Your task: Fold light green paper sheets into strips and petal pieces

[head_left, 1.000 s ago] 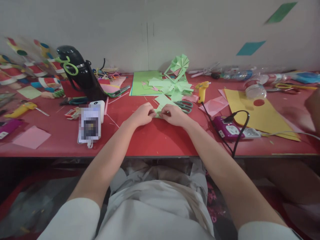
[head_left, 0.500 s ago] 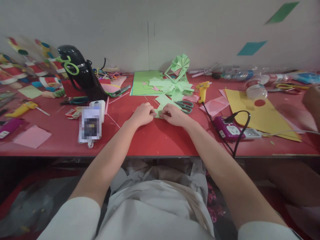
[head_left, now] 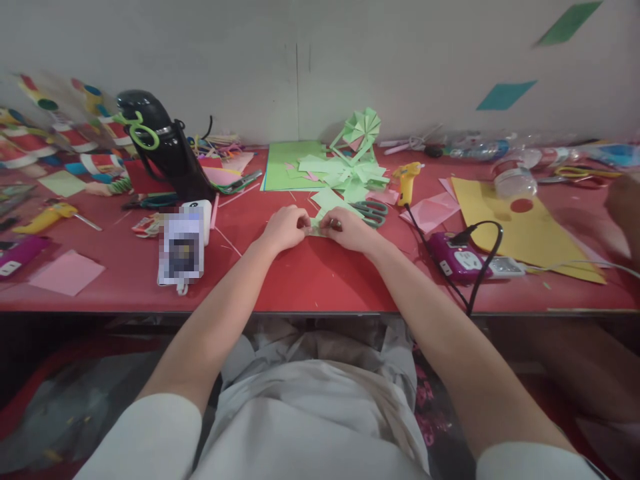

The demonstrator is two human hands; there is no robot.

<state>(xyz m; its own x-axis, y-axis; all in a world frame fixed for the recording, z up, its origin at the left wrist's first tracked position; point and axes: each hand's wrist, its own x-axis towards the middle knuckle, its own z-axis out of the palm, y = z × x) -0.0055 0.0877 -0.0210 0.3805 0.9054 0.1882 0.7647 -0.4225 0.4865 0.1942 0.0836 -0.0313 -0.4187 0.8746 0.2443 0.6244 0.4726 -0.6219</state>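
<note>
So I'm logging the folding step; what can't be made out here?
Head view:
- Green paper: mostly covered by left hand and right hand; its fold is unreadable.
- Phone: screen blurred.
- Another person's hand: cut off by the right edge.

Head camera, facing forward-down, near red table (head_left: 310,280).

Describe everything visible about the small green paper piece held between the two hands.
The green paper piece is pale green, thin and flat-looking, seemingly folded, lying low on the red table. The left hand pinches its left end, the right hand its right. Fingers hide most of it; its exact shape cannot be told.
</note>
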